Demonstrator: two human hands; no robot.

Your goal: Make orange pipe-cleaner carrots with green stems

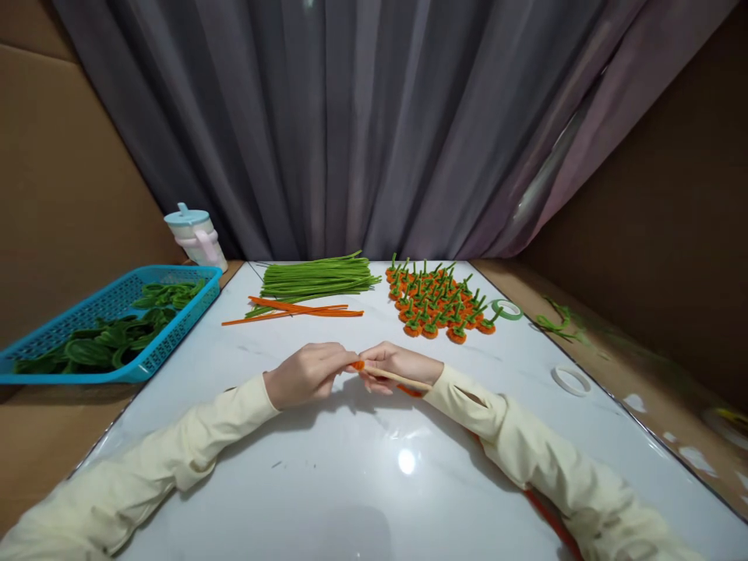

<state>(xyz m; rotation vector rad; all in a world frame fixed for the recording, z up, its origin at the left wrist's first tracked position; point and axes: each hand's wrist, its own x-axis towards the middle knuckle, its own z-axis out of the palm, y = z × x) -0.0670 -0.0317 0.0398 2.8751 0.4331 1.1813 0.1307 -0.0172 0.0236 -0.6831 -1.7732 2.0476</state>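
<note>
My left hand (309,375) pinches an orange pipe cleaner (358,365), which is wound around the tip of a thin wooden stick (403,380). My right hand (400,363) is closed on that stick, its fingertips close to the orange coil. The stick's far end reaches back toward my right cuff, and a bit of orange shows beneath it. Beyond my hands lie loose orange pipe cleaners (315,310) and a bundle of green pipe cleaners (315,278). To their right stand many small orange persimmon-like pieces (429,329) with green tops and stems.
At the left, a blue basket (140,366) holds green leaf shapes (97,351); a lidded cup (199,238) stands behind it. On the right are a green tape roll (507,309), a white tape roll (571,381) and green scraps (555,319). A grey curtain (339,132) hangs behind the table.
</note>
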